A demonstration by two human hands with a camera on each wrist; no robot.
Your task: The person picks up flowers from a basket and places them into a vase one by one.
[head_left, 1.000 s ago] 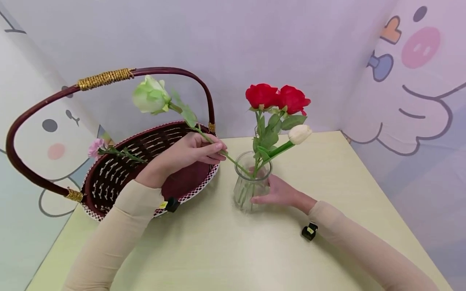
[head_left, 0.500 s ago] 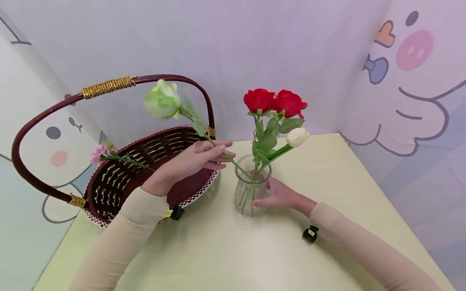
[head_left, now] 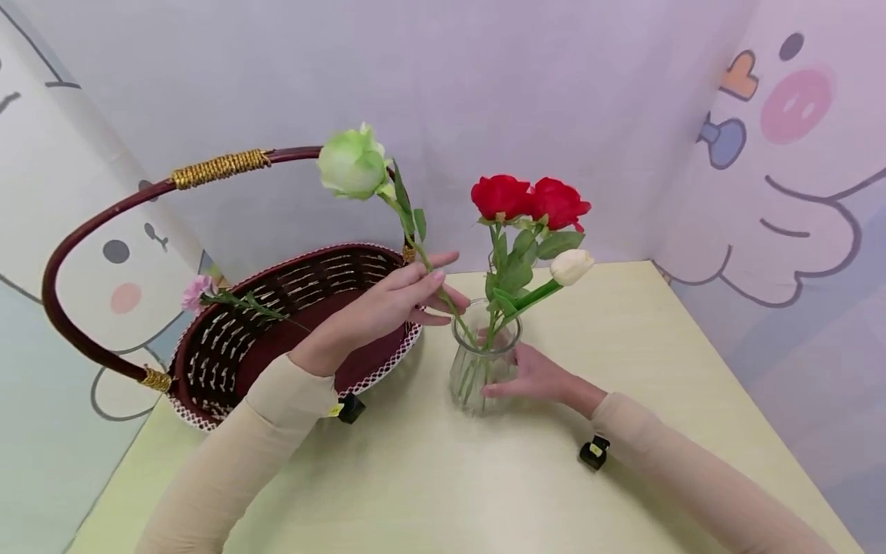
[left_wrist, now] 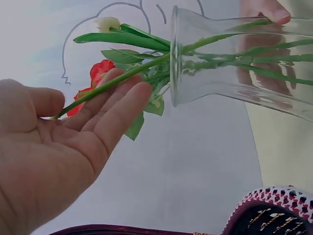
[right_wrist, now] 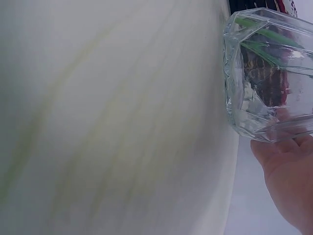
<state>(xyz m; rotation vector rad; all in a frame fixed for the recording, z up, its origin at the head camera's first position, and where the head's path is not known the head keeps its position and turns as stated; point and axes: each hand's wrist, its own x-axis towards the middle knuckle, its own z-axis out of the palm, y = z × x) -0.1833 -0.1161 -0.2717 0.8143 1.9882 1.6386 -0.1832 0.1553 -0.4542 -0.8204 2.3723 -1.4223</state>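
Observation:
In the head view a pale green rose (head_left: 353, 164) leans to the left, its lower stem inside the mouth of a clear glass vase (head_left: 471, 385). My left hand (head_left: 381, 309) pinches the stem near its thumb, the other fingers spread out; in the left wrist view the stem (left_wrist: 115, 82) runs across those fingers into the vase. My right hand (head_left: 540, 375) grips the vase from the right, thumb in front, other fingers partly hidden behind the glass. Two red roses (head_left: 500, 198) and a white tulip (head_left: 571, 267) stand in the vase.
A dark wicker basket (head_left: 228, 354) with a tall arched handle (head_left: 104, 223) and white lace rim stands left of the vase, under my left forearm. A pink carnation (head_left: 198, 293) lies across its left side. Printed cloth walls (head_left: 443, 115) enclose the pale table (head_left: 429, 492).
The green rose has swung rightward and more upright, with its stem still in the vase. My left hand has moved right, closer to the vase. The right hand keeps its grip.

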